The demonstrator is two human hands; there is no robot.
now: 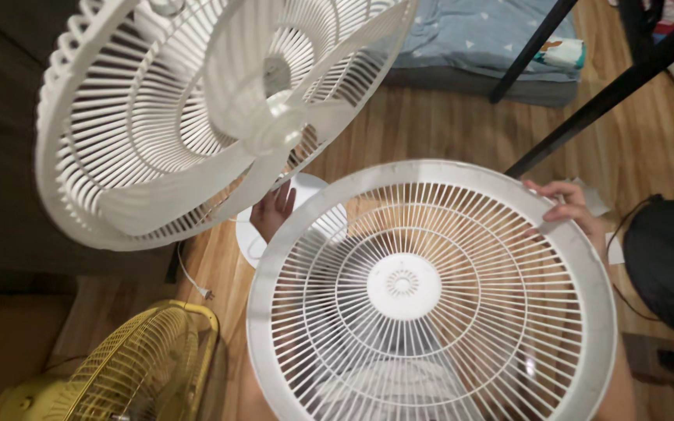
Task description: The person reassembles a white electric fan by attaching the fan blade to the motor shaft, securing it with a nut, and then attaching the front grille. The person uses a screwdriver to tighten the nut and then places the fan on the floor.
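The right hand (567, 206) grips the far right rim of the loose grille (431, 292), fingers curled over its edge. The left hand (273, 210) reaches behind the near-left rim, its grip hidden, so the grille is steadied flat between both. Just beyond stands the fan (196, 109), blades bare, with a yellow fan (142, 366) on the floor (446, 125).

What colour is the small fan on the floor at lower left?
Yellow: the floor fan has a yellow wire grille, seen in the head view.
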